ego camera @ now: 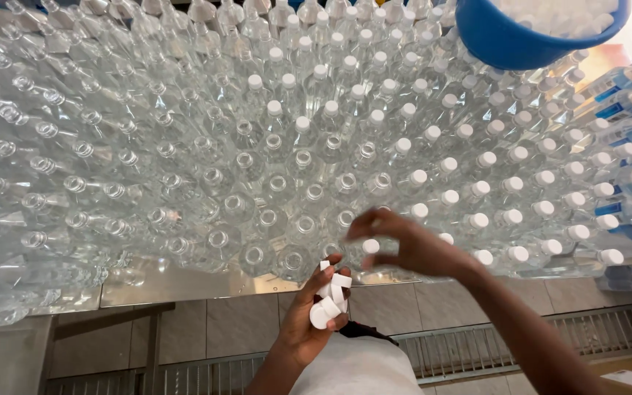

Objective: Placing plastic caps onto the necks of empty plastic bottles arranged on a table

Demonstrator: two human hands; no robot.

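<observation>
A person stands at the near edge of a steel table (177, 284) packed with clear plastic bottles (184, 168), seen from above. The left hand (314, 311), held below the table's near edge, is curled loosely around a small handful of white caps (330, 298), fingers half closed over them and thumb pressed against the stack. The right hand (404, 245) hovers over the bottles at the near edge, fingers spread and bent, thumb and forefinger pinched together; a single cap (371, 246) shows just below the fingertips, though whether the hand grips it or it already sits on a bottle is hard to tell from this angle.

Bottles toward the table's right side and far edge wear white caps, as in the capped rows (506, 183). Those to the left and in the middle near the hands stand with open necks. A blue tub (506, 36) holding more caps rests atop the bottles at the far right corner. Shrink-wrapped packs with blue labels (630, 110) lie beyond the right edge. Tiled floor and a metal grate (594, 333) show below.
</observation>
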